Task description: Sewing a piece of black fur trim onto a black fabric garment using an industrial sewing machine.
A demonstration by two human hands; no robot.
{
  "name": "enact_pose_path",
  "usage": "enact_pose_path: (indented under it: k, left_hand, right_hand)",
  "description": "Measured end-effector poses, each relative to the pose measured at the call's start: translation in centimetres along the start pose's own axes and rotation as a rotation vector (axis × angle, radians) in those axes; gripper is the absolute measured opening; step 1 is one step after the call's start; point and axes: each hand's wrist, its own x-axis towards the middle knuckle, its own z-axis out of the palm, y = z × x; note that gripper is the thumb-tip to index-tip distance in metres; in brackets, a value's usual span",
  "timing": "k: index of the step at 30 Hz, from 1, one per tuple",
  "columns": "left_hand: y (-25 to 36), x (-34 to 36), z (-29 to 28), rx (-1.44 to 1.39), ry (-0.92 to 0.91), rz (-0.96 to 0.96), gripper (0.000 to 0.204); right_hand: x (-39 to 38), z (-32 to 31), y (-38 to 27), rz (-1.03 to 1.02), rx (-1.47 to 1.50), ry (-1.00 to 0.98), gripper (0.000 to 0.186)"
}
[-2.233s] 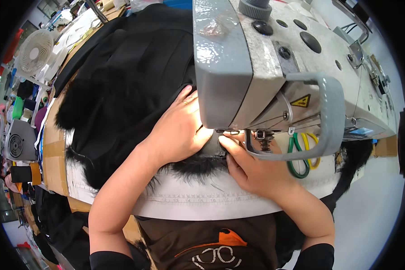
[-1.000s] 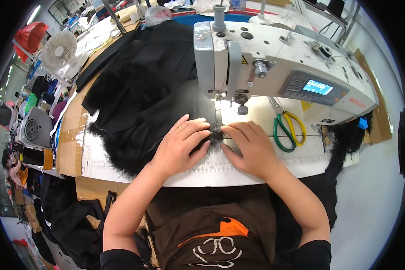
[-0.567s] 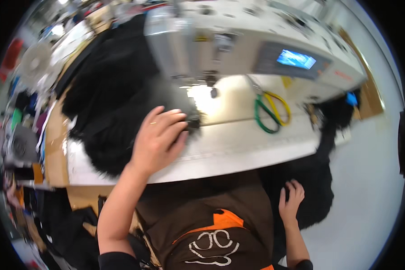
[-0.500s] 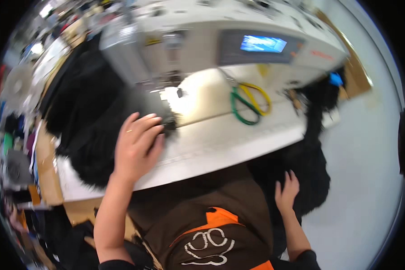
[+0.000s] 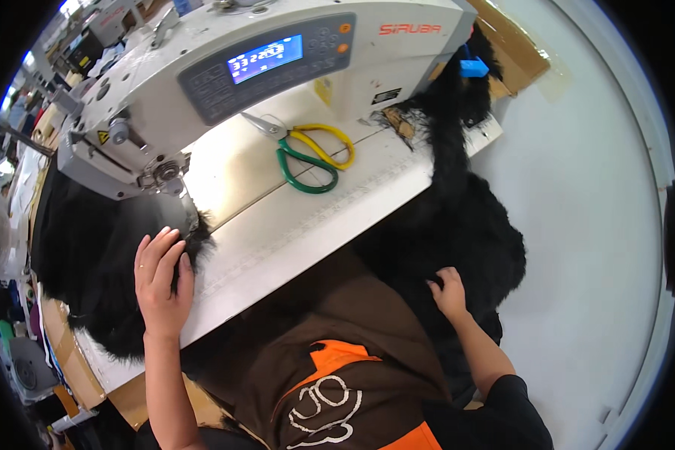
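My left hand [image 5: 162,289] lies on a piece of black fur fabric [image 5: 90,247] on the sewing machine bed, fingers stretched forward close to the presser foot. The fabric runs under the head of the white sewing machine [image 5: 146,101]; its far edge there is hidden. Over at my right side, my right hand [image 5: 450,296] has curled fingers closed on another stretch of black fur [image 5: 495,240], which hangs from the table's right end towards my lap. Scissors with one green and one yellow handle [image 5: 307,187] lie on the machine bed between the hands.
The white table edge [image 5: 277,281] slants across in front of me. At its back right, small scraps [image 5: 397,124] and a blue clip-like piece [image 5: 473,68] sit beside fur. A pale wall [image 5: 592,225] bounds the right; cardboard [image 5: 521,49] stands behind the machine.
The view has swung, so the machine sits further left and tilted. My right hand's fingers, spread before, are now curled into the fur. My left hand stays on the fabric.
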Motion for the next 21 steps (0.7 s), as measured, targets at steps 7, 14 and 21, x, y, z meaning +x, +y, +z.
enact_pose_path:
  k: [7,14,21]
  left_hand:
    - [-0.3,0.0,-0.3,0.056,0.039,0.046,0.017]
    - [0.0,0.1,0.0,0.125,0.105,0.091,0.03]
    - [6.4,-1.5,0.8,-0.023,0.12,0.269,0.038]
  right_hand:
    - [2.7,-3.8,0.8,0.285,0.275,-0.321,0.034]
    - [3.9,-6.3,-2.9,0.145,0.264,0.051,0.026]
    - [5.7,-9.8,-10.8,0.013,0.251,-0.019,0.024]
